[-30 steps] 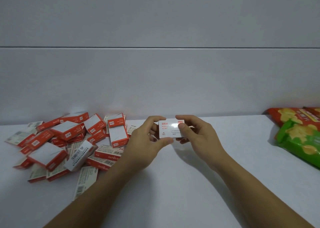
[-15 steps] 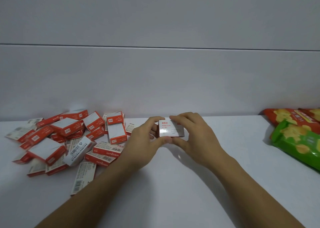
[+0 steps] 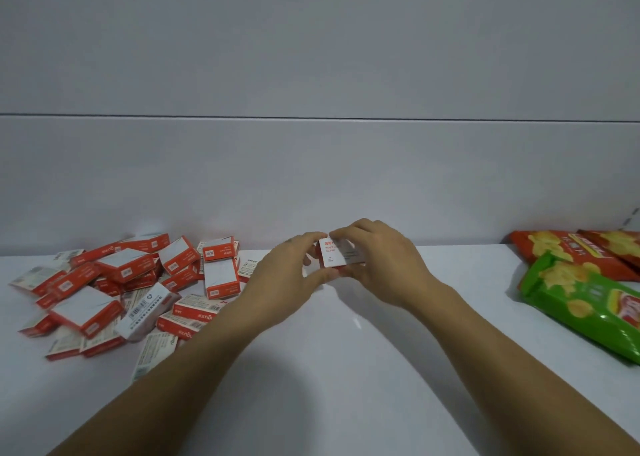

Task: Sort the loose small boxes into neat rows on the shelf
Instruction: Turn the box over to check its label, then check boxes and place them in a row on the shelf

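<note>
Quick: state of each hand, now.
Left hand: pinches the small box at its left end.
Right hand: fingers curled round the same box's right end.

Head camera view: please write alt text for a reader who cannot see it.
The left hand and right hand hold one small white box together over a white shelf. A loose pile of red-and-white boxes lies at the left; snack bags lie at the right.
</note>
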`<act>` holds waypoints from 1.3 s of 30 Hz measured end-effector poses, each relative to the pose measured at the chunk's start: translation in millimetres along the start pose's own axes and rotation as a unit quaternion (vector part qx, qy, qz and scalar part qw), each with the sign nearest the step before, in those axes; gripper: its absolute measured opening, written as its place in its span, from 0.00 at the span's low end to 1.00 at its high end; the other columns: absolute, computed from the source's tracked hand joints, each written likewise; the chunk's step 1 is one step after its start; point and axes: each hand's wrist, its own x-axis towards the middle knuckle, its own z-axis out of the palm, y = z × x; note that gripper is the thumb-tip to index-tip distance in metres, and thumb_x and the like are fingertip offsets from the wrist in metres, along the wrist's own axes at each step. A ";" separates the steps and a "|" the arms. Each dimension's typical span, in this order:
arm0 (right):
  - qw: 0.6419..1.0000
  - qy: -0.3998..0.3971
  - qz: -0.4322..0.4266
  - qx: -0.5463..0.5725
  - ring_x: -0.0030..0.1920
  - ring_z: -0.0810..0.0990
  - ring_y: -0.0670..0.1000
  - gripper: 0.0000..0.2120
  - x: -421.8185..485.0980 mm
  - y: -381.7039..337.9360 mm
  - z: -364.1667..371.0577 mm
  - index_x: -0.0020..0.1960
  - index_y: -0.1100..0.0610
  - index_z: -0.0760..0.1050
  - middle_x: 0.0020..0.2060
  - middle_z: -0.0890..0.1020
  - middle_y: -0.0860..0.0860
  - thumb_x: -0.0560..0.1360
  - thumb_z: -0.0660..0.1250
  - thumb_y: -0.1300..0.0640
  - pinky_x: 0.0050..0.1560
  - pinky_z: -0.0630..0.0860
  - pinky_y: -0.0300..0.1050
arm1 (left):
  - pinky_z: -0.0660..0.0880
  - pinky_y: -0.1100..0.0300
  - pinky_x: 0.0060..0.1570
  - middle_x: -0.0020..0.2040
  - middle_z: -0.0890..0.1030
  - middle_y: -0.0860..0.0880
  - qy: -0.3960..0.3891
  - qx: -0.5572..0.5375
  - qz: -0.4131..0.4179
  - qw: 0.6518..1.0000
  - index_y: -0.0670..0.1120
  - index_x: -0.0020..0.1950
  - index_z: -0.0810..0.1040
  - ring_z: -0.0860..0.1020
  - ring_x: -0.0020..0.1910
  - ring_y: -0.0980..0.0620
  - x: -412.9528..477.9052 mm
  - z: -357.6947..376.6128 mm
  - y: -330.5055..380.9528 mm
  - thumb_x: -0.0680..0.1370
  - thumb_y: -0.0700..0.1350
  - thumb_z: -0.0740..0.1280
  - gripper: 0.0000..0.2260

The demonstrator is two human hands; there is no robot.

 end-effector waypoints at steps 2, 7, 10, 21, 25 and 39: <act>1.000 -0.012 0.027 -0.005 0.58 0.74 0.50 0.25 -0.8 15.2 -2.8 0.69 0.46 0.70 0.62 0.76 0.45 0.74 0.71 0.50 0.53 0.69 0.42 | 0.73 0.54 0.59 0.62 0.75 0.57 -0.014 0.051 -0.002 0.999 0.59 0.71 0.65 0.73 0.58 0.57 5.4 6.4 5.4 0.75 0.57 0.68 0.26; 0.993 0.000 0.115 -0.005 0.59 0.74 0.52 0.22 -12.2 54.0 5.9 0.67 0.44 0.72 0.64 0.76 0.45 0.74 0.69 0.51 0.53 0.71 0.44 | 0.66 0.53 0.63 0.67 0.72 0.53 -0.012 0.164 0.015 0.986 0.55 0.72 0.64 0.68 0.65 0.50 12.7 25.4 15.8 0.77 0.59 0.64 0.25; 0.986 0.002 0.169 0.006 0.61 0.74 0.52 0.21 -21.5 75.1 9.9 0.66 0.42 0.74 0.66 0.75 0.43 0.74 0.67 0.53 0.53 0.69 0.43 | 0.63 0.53 0.64 0.68 0.70 0.52 -0.011 0.242 0.034 0.970 0.53 0.72 0.64 0.67 0.66 0.50 10.3 41.0 16.8 0.79 0.59 0.60 0.23; 0.980 0.000 0.187 -0.061 0.65 0.70 0.57 0.15 -28.2 75.8 9.0 0.62 0.50 0.76 0.63 0.75 0.52 0.77 0.60 0.52 0.61 0.65 0.48 | 0.61 0.55 0.63 0.66 0.71 0.54 -0.001 0.271 0.052 0.961 0.54 0.70 0.67 0.68 0.64 0.52 -3.2 49.0 8.5 0.79 0.61 0.55 0.21; 0.968 -0.127 0.175 -0.125 0.75 0.56 0.57 0.29 -33.0 63.7 21.9 0.77 0.53 0.53 0.74 0.61 0.53 0.80 0.52 0.45 0.68 0.61 0.53 | 0.62 0.55 0.63 0.67 0.70 0.54 -0.012 0.297 0.060 0.953 0.54 0.70 0.66 0.67 0.65 0.51 -1.3 50.3 12.7 0.80 0.61 0.53 0.22; 0.964 -0.127 0.222 -0.080 0.78 0.44 0.53 0.35 -29.4 79.7 30.5 0.78 0.51 0.47 0.78 0.51 0.50 0.78 0.49 0.36 0.71 0.56 0.58 | 0.61 0.54 0.64 0.67 0.71 0.54 -0.020 0.307 0.059 0.950 0.53 0.70 0.67 0.67 0.66 0.51 -0.4 45.0 9.4 0.80 0.61 0.54 0.22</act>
